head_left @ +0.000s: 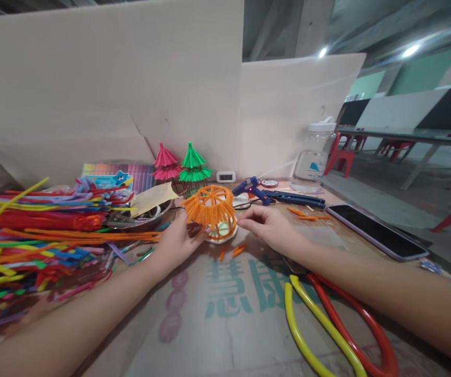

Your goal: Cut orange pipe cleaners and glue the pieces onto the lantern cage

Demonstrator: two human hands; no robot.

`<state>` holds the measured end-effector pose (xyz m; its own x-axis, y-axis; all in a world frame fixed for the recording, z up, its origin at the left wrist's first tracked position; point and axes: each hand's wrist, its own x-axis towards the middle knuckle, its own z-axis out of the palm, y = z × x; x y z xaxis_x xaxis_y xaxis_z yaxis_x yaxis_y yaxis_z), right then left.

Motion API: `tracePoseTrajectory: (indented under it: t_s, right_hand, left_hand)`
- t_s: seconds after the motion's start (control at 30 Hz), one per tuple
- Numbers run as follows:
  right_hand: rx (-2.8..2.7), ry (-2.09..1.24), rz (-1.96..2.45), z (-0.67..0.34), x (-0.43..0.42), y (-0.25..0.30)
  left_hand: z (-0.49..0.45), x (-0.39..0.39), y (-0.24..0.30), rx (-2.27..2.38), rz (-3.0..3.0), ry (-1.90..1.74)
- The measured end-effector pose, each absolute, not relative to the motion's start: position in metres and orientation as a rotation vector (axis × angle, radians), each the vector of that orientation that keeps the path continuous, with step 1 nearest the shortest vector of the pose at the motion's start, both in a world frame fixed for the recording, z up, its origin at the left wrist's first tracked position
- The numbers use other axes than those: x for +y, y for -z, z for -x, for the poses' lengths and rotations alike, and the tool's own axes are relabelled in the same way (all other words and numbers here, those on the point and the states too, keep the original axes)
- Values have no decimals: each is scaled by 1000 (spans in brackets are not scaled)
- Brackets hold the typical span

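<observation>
An orange pipe-cleaner dome frame (211, 208) sits tilted on a small pale round base (222, 233) at the middle of the cardboard-covered table (225, 314). My left hand (176, 242) grips the frame's left side, fingers curled round its ribs. On the right side of the frame and base rests my right hand (269, 226), its fingers stretched out flat toward them. A few short orange pipe-cleaner offcuts (233, 251) lie in front of the base.
A big heap of coloured pipe cleaners (33, 235) fills the left. Pink (166, 163) and green (194, 163) paper trees, a blue glue gun (254, 189), a clear bottle (315, 157), a phone (380, 231) and yellow and red handled tools (327, 324) surround the work spot.
</observation>
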<state>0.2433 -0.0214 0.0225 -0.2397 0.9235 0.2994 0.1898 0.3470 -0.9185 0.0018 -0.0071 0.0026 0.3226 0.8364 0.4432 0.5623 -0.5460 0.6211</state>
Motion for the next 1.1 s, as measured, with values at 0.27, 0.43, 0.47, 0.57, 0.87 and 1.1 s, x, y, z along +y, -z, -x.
tracePoseTrajectory:
  t_s: [0.27, 0.43, 0.47, 0.57, 0.87, 1.1]
  right_hand:
    - [-1371, -1510, 931, -231, -41, -29]
    - [-1175, -1687, 790, -220, -50, -27]
    - [-1148, -1700, 780, -219, -51, -28]
    - [-1114, -1700, 769, -216, -53, -29]
    - [-1099, -1669, 778, -211, -56, -25]
    - [-1125, -1728, 862, -214, -54, -18]
  left_hand:
    - [-2, -10, -6, 1298, -2365, -1138]
    - [-2, -13, -10, 1373, -2510, -1007]
    - [-2, -13, -10, 1373, -2526, -997]
    - [-2, -13, -10, 1364, -2572, -1010]
    - [0, -12, -5, 1428, -2549, -960]
    - [0, -11, -5, 1379, -2503, -1049]
